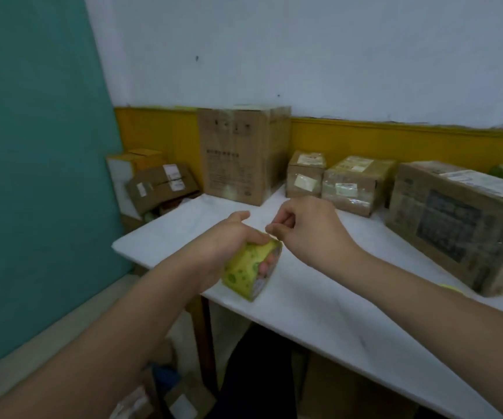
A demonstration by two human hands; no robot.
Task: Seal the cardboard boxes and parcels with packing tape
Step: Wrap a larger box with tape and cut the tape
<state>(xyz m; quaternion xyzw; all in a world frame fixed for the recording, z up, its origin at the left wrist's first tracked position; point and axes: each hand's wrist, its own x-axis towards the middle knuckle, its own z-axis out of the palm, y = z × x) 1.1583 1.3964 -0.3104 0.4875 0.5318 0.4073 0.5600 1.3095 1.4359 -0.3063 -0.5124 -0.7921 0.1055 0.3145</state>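
- Our left hand [232, 237] grips the roll of packing tape [242, 269] at the near edge of the white worktop [319, 303]; its fingers [267, 264] hook through the core, and whether the roll rests on the surface we cannot tell.
- Our right hand [307, 228] hovers at the roll's top rim, thumb and forefinger drawn into a tight pinch; blur hides whether the loose end lies between them.
- We judge the roll light and stiff, its film thin, slick and clingy; the core is the sure hold, and the end wants a fingertip pinch.
- The tall box [238, 155], two small parcels [304, 173] and the large box [455, 225] stand along the wall, apart from both hands; stiff cardboard, probably best steadied with a flat palm on top.
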